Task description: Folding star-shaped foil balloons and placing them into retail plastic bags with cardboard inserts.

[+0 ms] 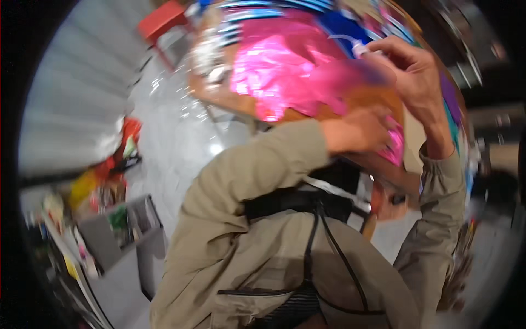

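Observation:
A large sheet of shiny pink foil (282, 60), crumpled and uneven at its near edge, lies on the brown wooden table (222, 98). My left hand (359, 130) reaches across from the left, fingers curled and slightly blurred. Next to its fingertips, a smaller pink foil piece (395, 147) hangs at the table's near edge, and the fingers seem closed on it. Raised higher and to the right, my right hand (411, 68) pinches a small pale piece (360, 49) between thumb and fingers. A thin white curved strand runs from that piece to the left.
Blue-and-silver striped packets (263, 10) and crumpled clear plastic (208, 57) lie on the table's far side. A red stool (163, 22) stands beyond, at the far left. On the floor at left sits a grey box (118, 227) with several items inside.

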Demonstrator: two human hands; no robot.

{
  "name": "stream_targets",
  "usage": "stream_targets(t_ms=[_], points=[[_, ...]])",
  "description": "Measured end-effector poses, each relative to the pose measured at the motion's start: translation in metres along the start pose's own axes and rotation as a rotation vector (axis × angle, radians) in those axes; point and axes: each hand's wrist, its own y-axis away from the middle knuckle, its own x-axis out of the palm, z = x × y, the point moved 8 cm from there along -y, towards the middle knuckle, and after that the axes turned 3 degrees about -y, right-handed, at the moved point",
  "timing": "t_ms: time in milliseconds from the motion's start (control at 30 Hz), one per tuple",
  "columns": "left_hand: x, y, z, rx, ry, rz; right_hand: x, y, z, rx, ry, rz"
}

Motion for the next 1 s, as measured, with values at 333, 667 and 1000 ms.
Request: stream_targets(t_ms=[333,667,1000], points=[[-0.012,-0.045,-0.026,-0.079,0.244,0.229,-0.169,0.253,-0.11,0.596,0.262,-0.344],[-0.004,-0.048,-0.027,-0.154,0.318,0.296,-0.113,0.271,-0.152,0.521,0.629,-0.273],[-0.005,-0.052,-0.027,-0.167,0.315,0.35,-0.139,0.313,-0.123,0.424,0.409,-0.365]])
